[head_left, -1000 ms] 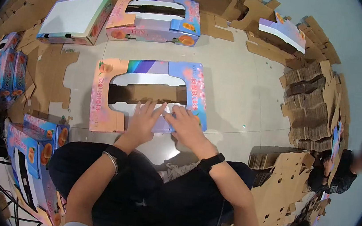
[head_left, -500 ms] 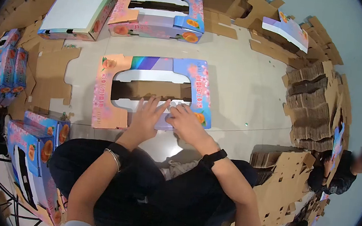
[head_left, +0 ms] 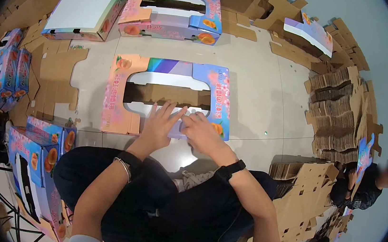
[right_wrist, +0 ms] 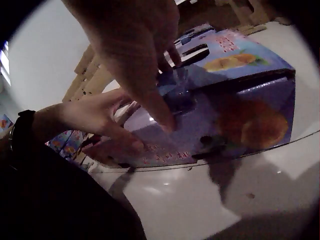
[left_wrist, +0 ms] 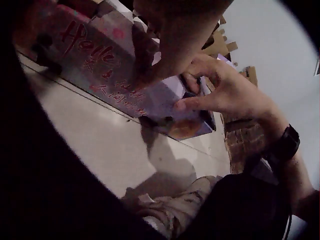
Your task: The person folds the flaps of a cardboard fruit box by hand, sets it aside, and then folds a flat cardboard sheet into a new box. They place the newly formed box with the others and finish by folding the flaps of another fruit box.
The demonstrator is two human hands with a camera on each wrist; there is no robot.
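Observation:
A colourful printed cardboard box [head_left: 118, 72] with peach pictures and a wide top opening stands on the floor in front of me. My left hand [head_left: 157, 125] lies over its near edge, fingers reaching to the white flap inside the opening. In the right wrist view, the left thumb presses the box's front wall. My right hand [head_left: 204, 132] grips the same edge just to the right, fingers bent over the rim. Its thumb [left_wrist: 187, 103] lies on the front wall in the left wrist view. The right fingertips are partly hidden.
Behind stand another printed box [head_left: 170, 33] and a white-topped box [head_left: 83, 13]. More printed boxes [head_left: 37, 170] are at left. Stacked flat cardboard [head_left: 326, 112] and a seated person [head_left: 368, 188] holding a printed sheet [head_left: 365, 152] are at right. Brown cardboard [head_left: 58, 72] lies on the floor.
The head view has shifted a little, so everything sits slightly higher and further right. My right fingers have bent more over the box edge; the left hand stays. The printed sheet at far right has risen.

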